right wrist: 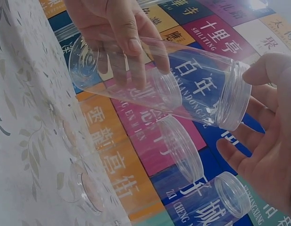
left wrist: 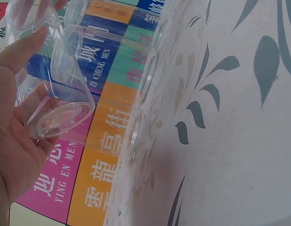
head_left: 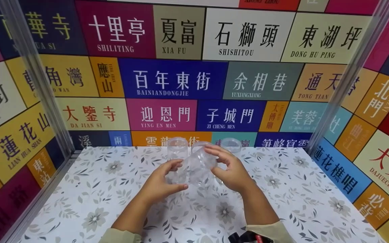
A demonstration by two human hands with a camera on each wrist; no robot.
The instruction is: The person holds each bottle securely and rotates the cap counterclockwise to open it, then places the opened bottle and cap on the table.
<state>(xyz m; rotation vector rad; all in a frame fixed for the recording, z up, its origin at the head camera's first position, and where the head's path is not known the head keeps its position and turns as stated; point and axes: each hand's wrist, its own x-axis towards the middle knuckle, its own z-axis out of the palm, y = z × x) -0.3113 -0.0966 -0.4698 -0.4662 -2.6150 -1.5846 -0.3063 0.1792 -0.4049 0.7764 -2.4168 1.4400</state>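
Fingers of the left hand (head_left: 160,180) hold a tilted clear jar (head_left: 200,164) near its base, the right hand (head_left: 232,170) grips its mouth; beyond them stand two more jars (head_left: 177,152)

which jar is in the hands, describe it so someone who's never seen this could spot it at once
Find the wall of coloured signs, then the floral table in front of it. Look between the left hand and the right hand for a clear jar. It is the one held tilted; the other jars stand upright behind it.
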